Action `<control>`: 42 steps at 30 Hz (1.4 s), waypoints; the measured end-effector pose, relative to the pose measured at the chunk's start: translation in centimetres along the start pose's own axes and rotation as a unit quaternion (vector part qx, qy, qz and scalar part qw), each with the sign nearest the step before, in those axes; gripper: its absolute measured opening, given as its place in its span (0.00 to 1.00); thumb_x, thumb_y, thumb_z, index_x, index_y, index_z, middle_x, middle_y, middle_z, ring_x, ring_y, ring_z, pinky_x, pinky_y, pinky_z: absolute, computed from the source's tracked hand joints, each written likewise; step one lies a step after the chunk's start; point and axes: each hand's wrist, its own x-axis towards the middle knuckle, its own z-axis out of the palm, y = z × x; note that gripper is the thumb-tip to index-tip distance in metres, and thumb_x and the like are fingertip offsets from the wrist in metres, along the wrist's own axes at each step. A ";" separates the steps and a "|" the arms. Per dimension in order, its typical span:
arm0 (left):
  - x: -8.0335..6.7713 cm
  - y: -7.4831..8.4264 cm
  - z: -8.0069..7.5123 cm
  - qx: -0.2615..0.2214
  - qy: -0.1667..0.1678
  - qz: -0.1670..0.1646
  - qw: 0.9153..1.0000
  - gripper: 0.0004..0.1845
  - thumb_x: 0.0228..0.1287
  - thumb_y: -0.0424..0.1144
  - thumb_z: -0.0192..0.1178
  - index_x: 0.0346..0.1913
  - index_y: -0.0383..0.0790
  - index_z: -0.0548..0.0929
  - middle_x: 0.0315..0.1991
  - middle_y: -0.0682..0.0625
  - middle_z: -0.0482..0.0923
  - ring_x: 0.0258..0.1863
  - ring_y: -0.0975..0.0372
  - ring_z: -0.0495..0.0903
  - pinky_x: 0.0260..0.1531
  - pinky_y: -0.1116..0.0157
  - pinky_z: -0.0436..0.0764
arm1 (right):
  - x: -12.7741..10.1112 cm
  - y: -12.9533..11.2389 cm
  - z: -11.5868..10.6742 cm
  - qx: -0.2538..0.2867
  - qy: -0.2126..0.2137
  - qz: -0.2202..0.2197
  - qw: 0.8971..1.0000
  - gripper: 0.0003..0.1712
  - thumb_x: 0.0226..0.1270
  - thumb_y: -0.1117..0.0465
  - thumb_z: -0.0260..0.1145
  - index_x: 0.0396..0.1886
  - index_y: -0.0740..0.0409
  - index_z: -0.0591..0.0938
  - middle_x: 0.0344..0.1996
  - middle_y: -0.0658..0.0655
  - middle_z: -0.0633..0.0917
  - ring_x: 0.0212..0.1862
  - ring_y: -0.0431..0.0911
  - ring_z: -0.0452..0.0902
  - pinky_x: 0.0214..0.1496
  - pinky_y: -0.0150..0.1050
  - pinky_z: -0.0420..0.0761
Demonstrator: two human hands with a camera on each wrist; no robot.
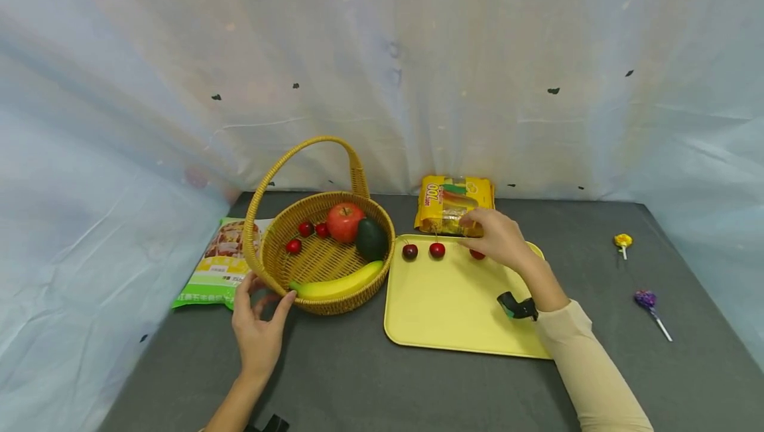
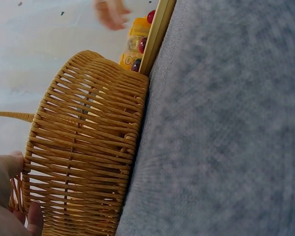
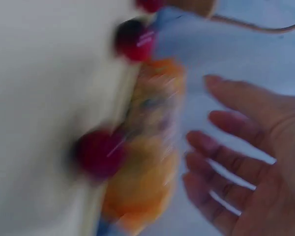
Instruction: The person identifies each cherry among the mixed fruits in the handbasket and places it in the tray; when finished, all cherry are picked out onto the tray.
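Note:
A wicker basket holds a red apple, a dark avocado, a banana and three cherries. My left hand rests against the basket's near wall, thumb and fingers spread and fairly straight. My right hand hovers open over the far edge of a yellow tray, close to a yellow snack packet. Three cherries lie along that edge; the hand partly covers the rightmost one.
A green snack bag lies left of the basket. Two lollipops lie on the grey table at right. White sheeting walls in the back and both sides. The right wrist view is blurred.

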 end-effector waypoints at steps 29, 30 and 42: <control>-0.2 0.0 0.0 0.005 -0.010 -0.011 1.000 0.37 0.49 0.10 0.66 0.66 0.19 0.66 0.56 0.50 0.70 0.52 0.63 0.72 0.41 0.73 0.81 | 16.9 -19.3 15.0 0.249 -0.253 -0.125 0.926 0.45 0.62 0.55 0.75 0.75 0.56 0.65 0.73 0.57 0.65 0.73 0.52 0.59 0.72 0.45 0.68; -0.1 -0.1 0.0 0.005 -0.009 -0.007 1.000 0.37 0.49 0.10 0.66 0.65 0.19 0.66 0.56 0.49 0.71 0.52 0.63 0.72 0.41 0.73 0.81 | 16.9 -19.5 15.2 0.236 -0.257 -0.125 0.929 0.46 0.62 0.54 0.75 0.76 0.56 0.64 0.73 0.56 0.65 0.73 0.51 0.59 0.72 0.44 0.67; -0.2 -0.1 -0.1 0.011 -0.009 -0.008 1.000 0.38 0.48 0.10 0.67 0.66 0.21 0.67 0.55 0.45 0.71 0.52 0.62 0.72 0.41 0.72 0.82 | 16.7 -19.3 15.8 0.128 -0.302 -0.101 0.939 0.46 0.60 0.49 0.76 0.74 0.53 0.66 0.70 0.59 0.65 0.70 0.54 0.60 0.68 0.42 0.70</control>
